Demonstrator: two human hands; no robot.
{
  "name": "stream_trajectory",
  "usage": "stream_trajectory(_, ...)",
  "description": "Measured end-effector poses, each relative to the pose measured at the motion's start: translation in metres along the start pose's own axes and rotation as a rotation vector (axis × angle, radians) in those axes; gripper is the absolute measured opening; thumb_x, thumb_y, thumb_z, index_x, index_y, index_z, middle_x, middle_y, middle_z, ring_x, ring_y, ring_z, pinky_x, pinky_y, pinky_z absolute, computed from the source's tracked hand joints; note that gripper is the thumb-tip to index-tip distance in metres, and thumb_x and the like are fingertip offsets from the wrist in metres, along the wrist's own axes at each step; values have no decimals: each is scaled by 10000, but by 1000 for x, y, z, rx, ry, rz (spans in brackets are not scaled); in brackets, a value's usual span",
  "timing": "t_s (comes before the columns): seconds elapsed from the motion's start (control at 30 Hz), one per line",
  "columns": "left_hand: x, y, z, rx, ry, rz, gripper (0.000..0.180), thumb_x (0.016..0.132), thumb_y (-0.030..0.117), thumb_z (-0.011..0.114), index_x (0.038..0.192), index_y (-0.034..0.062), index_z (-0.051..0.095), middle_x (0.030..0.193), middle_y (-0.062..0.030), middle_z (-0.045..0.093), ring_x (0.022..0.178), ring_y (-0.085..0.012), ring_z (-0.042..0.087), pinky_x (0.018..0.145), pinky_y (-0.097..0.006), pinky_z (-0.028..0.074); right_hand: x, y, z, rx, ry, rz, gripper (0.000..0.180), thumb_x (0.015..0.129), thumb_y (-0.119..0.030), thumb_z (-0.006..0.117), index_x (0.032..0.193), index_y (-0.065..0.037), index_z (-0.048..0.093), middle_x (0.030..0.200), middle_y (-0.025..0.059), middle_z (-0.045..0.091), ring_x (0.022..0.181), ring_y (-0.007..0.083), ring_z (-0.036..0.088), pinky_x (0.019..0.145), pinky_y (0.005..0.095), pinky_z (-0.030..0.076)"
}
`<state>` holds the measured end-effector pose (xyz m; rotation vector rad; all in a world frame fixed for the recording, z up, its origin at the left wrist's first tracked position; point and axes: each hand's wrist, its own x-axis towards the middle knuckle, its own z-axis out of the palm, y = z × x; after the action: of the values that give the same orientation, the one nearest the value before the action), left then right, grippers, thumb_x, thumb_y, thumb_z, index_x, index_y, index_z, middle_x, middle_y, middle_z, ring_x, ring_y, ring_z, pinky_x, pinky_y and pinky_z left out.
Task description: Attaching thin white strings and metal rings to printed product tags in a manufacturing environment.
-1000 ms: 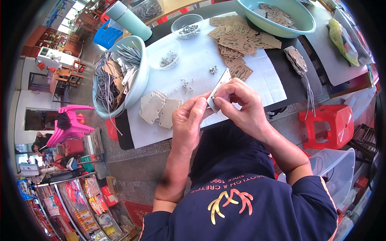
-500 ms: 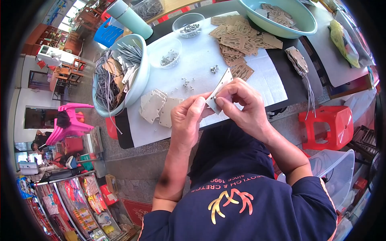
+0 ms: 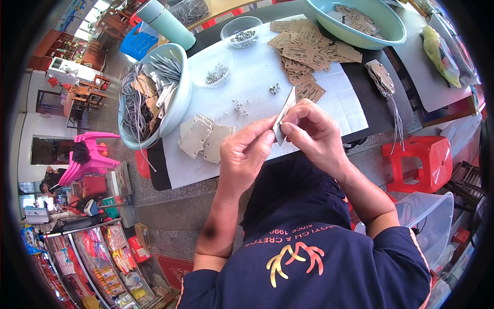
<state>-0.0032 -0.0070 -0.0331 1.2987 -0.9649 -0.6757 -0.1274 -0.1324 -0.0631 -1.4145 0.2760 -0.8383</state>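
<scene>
Between my hands, above the front of the white sheet [image 3: 252,74], a light cardboard tag [image 3: 286,107] is tilted nearly edge-on. My left hand [image 3: 247,152] pinches its lower left side with thumb and fingers. On the other side my right hand [image 3: 315,129] is closed on the tag, thumb and fingertip at a small metal stud on its face; how the stud is fixed cannot be made out. Blank tags with holes [image 3: 198,138] lie left of my left hand. Beyond my hands are loose metal studs [image 3: 239,108], a small cluster of studs [image 3: 274,88] and a spread of printed brown tags [image 3: 303,51].
Two clear bowls, a nearer one [image 3: 204,57] and a farther one [image 3: 237,24], hold small metal parts. A blue basin [image 3: 181,92] of cords and tags stands left; a green basin [image 3: 365,43] is at far right. Corded tags [image 3: 381,80] and a red stool [image 3: 427,162] are right.
The tag has turned more edge-on in my hands. My left hand has shifted slightly right, its thumb now lower on the tag. My right hand has barely moved.
</scene>
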Motion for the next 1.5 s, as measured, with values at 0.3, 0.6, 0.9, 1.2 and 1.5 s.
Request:
stream_trajectory(0.3,-2,0,5,185,84,53,234,953,-1,592,1156,-39,702,889,-34,701,786,-46,621,682,-218,522,-2,3,0,-30,-14,13,86,889,-45,725,948,-22,667,846,-9,546,736,55,506,628,222,413)
stream_trajectory(0.6,2,4,10,264,71,150,238,923,-41,604,1147,-46,686,971,-81,716,874,-110,683,754,-248,564,-3,10,0,-32,3,-29,85,886,-27,711,953,-15,659,871,7,564,746,62,518,640,220,428)
stream_trajectory(0.9,5,5,7,363,-3,329,281,879,-49,696,1157,-19,666,1116,-150,696,969,-210,718,822,-310,600,-6,4,-2,303,-76,31,102,968,-41,657,1051,-4,609,953,-1,590,847,47,551,719,222,460)
stream_trajectory(1.2,-2,-3,-2,56,-42,65,249,912,-47,683,1159,-28,667,1117,-109,683,1001,-157,675,838,-284,570,1,-15,-8,-286,-79,-160,107,876,-22,734,943,-21,650,866,13,620,766,57,583,649,237,496)
stream_trajectory(1.5,-2,-3,0,35,-36,86,205,914,-56,679,1118,-32,686,1081,-106,693,972,-150,677,837,-268,556,-1,-28,-8,87,-91,273,76,914,-66,703,955,-22,657,847,-61,594,722,-11,535,613,184,451)
